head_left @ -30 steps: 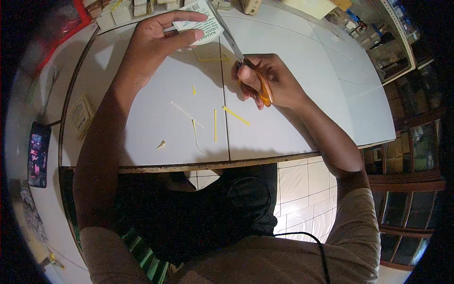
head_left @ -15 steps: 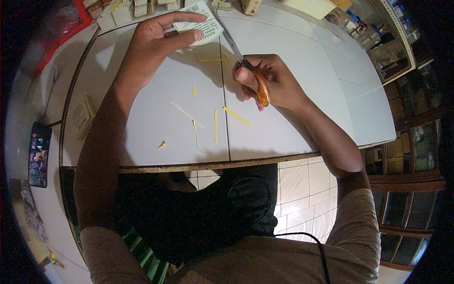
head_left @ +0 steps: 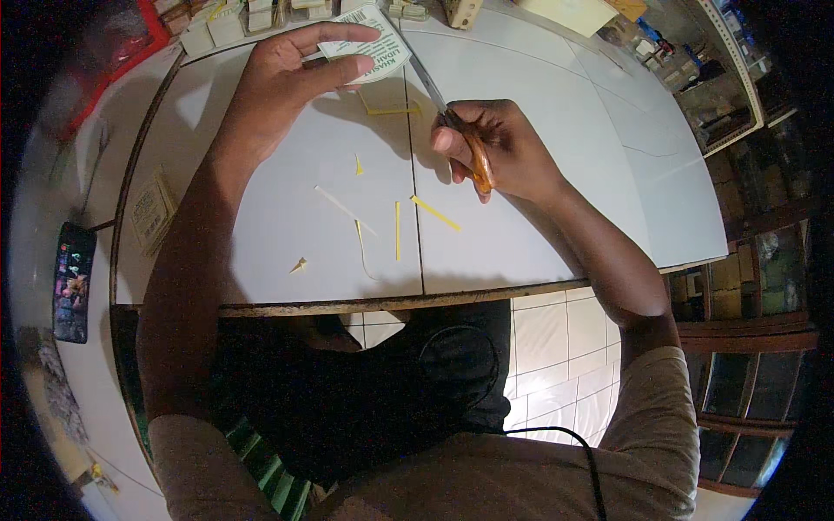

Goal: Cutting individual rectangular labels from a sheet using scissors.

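My left hand (head_left: 300, 65) pinches a small white-and-green printed label (head_left: 380, 59) between thumb and fingers, raised over the far side of the white table (head_left: 304, 252). My right hand (head_left: 495, 148) grips a pair of scissors (head_left: 480, 165) by their orange handles, with the thumb through one loop. The blades slant up and left along the label's right edge and look closed together. Below the hands lie thin yellow offcuts (head_left: 434, 214), a pale strip (head_left: 343, 208) and a small curled scrap (head_left: 299, 265).
A stack of printed labels (head_left: 152, 213) lies by my left forearm. Beyond the table's left edge rests a phone (head_left: 75, 282) with a lit screen. Bundles of cards (head_left: 226, 26) line the far edge. A rack with assorted items (head_left: 686, 61) stands at far right.
The scissor blades have come together along the label's edge, and the fingers of my right hand have drawn in on the handles. My left hand and the label stay nearly still.
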`<state>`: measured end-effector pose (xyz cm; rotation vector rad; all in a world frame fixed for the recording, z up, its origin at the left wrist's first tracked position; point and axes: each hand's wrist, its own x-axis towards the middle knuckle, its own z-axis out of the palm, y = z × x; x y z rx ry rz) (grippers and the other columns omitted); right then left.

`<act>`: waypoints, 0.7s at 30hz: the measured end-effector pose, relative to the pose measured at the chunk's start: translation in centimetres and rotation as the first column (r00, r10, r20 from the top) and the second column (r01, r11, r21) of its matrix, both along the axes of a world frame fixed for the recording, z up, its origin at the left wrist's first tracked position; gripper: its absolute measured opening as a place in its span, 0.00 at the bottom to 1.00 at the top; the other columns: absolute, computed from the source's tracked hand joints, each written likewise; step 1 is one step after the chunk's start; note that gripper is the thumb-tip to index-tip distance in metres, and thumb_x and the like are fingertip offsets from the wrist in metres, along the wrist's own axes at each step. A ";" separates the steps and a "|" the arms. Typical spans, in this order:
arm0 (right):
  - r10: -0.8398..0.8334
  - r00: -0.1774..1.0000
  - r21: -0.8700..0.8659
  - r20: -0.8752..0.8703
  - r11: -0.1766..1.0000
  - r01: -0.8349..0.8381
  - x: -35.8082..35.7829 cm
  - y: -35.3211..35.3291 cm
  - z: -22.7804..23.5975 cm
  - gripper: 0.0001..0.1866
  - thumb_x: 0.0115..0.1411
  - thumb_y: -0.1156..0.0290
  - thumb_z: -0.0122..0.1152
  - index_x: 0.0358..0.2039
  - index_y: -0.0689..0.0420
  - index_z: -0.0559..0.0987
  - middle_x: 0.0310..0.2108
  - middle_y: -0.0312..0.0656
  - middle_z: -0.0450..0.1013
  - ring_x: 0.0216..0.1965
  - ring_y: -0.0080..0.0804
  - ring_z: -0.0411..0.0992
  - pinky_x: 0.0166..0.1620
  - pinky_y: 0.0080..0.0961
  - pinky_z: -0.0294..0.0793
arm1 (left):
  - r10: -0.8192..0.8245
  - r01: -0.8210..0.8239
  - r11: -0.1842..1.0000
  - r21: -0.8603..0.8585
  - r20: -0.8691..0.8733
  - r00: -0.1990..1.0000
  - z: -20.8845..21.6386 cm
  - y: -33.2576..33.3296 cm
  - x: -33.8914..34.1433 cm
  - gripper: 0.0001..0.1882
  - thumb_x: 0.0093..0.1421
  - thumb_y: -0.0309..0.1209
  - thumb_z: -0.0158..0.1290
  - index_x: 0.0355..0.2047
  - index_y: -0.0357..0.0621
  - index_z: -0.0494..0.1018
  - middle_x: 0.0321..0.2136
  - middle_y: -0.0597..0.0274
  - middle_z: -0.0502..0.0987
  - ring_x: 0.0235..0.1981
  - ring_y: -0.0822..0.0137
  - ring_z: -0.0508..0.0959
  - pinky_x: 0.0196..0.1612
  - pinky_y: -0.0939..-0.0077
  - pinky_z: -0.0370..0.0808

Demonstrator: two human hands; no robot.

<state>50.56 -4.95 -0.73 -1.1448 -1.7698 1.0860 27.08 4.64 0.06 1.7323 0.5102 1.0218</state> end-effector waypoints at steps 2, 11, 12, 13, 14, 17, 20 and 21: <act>-0.003 1.000 -0.014 -0.008 1.000 0.003 -0.2 -0.1 0.1 0.20 0.58 0.55 0.64 0.23 0.61 0.76 0.13 0.34 0.69 0.12 0.17 0.66 0.12 0.17 0.62 | -0.003 0.003 1.000 -0.010 0.000 1.000 -0.1 0.0 -0.2 0.19 0.58 0.27 0.57 0.50 0.37 0.72 0.35 0.61 0.78 0.39 0.75 0.77 0.44 0.81 0.73; -0.033 0.999 -0.085 -0.022 0.996 0.031 -0.5 -0.6 1.2 0.24 0.57 0.50 0.63 0.23 0.61 0.75 0.13 0.33 0.67 0.13 0.18 0.68 0.12 0.17 0.65 | -0.048 0.047 0.998 -0.029 -0.053 0.997 0.0 -0.5 0.2 0.19 0.58 0.27 0.57 0.50 0.37 0.73 0.37 0.60 0.78 0.39 0.74 0.77 0.44 0.80 0.73; -0.040 0.999 -0.096 -0.016 0.995 0.039 -0.6 -0.6 1.2 0.23 0.57 0.51 0.64 0.23 0.61 0.75 0.13 0.34 0.67 0.12 0.18 0.67 0.11 0.17 0.65 | -0.052 0.052 0.999 -0.017 -0.051 0.997 0.1 -0.5 0.2 0.19 0.58 0.27 0.57 0.49 0.37 0.73 0.37 0.59 0.78 0.39 0.74 0.77 0.44 0.80 0.73; -0.047 0.999 -0.107 -0.009 0.993 0.046 -0.6 -0.6 1.2 0.22 0.57 0.52 0.64 0.23 0.61 0.75 0.13 0.34 0.68 0.12 0.18 0.67 0.11 0.18 0.64 | -0.053 0.052 0.998 -0.016 -0.051 0.997 0.1 -0.5 0.2 0.19 0.58 0.27 0.57 0.49 0.37 0.73 0.37 0.59 0.78 0.39 0.74 0.77 0.44 0.80 0.73; -0.048 0.999 -0.106 -0.009 0.993 0.047 -0.5 -0.6 1.1 0.22 0.57 0.52 0.64 0.23 0.61 0.75 0.13 0.34 0.68 0.12 0.18 0.67 0.11 0.18 0.64 | -0.052 0.051 0.998 -0.024 -0.054 0.997 0.1 -0.6 0.2 0.19 0.57 0.27 0.57 0.49 0.37 0.73 0.38 0.59 0.78 0.39 0.74 0.77 0.45 0.80 0.73; -0.046 0.999 -0.065 0.005 0.997 0.046 -0.2 -0.1 0.1 0.21 0.57 0.54 0.65 0.24 0.62 0.76 0.13 0.35 0.69 0.12 0.18 0.67 0.11 0.18 0.64 | -0.059 0.057 0.998 -0.038 -0.061 0.996 -0.1 -0.4 0.1 0.19 0.57 0.27 0.58 0.50 0.37 0.73 0.38 0.59 0.78 0.39 0.73 0.77 0.45 0.80 0.74; -0.049 0.999 -0.026 0.007 0.998 0.050 -0.1 -0.2 0.3 0.19 0.57 0.56 0.65 0.26 0.62 0.77 0.13 0.36 0.69 0.12 0.19 0.67 0.11 0.18 0.64 | -0.069 0.067 0.997 -0.041 -0.054 0.996 0.0 -0.3 0.1 0.19 0.57 0.27 0.57 0.50 0.37 0.72 0.38 0.59 0.78 0.39 0.74 0.77 0.45 0.80 0.73; -0.041 0.999 -0.040 0.004 0.998 0.041 -0.3 -0.2 0.4 0.20 0.57 0.55 0.65 0.27 0.62 0.78 0.13 0.36 0.69 0.12 0.18 0.68 0.11 0.17 0.64 | -0.061 0.059 0.997 -0.043 -0.049 0.997 0.0 -0.3 0.0 0.19 0.58 0.27 0.57 0.50 0.37 0.72 0.38 0.59 0.78 0.39 0.74 0.77 0.45 0.80 0.73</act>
